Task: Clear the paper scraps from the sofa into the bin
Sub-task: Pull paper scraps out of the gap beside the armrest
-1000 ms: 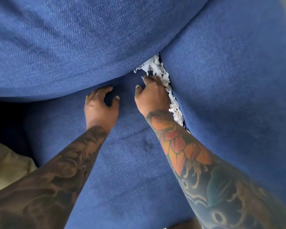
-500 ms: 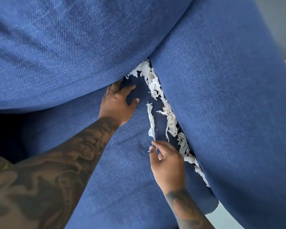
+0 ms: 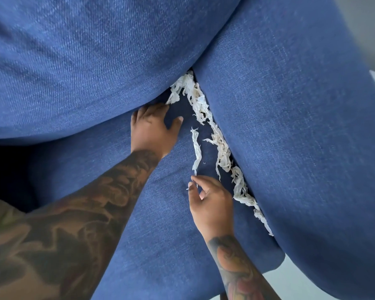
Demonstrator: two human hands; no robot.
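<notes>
Along the crease between the seat cushion (image 3: 160, 224) and the sofa arm (image 3: 301, 148) we see white paper scraps (image 3: 222, 148) strung out. Our right hand (image 3: 212, 204) pinches the near end of one loose strip (image 3: 197, 150) on the seat. Our left hand (image 3: 152, 126) lies flat with relaxed fingers, pressing the cushion beneath the back cushion (image 3: 85, 61).

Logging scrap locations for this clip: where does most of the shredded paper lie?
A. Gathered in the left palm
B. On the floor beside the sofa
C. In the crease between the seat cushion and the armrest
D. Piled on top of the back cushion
C: the paper scraps run in a line along the crease where the seat cushion meets the armrest, with one loose strip lying on the seat beside them.
</notes>
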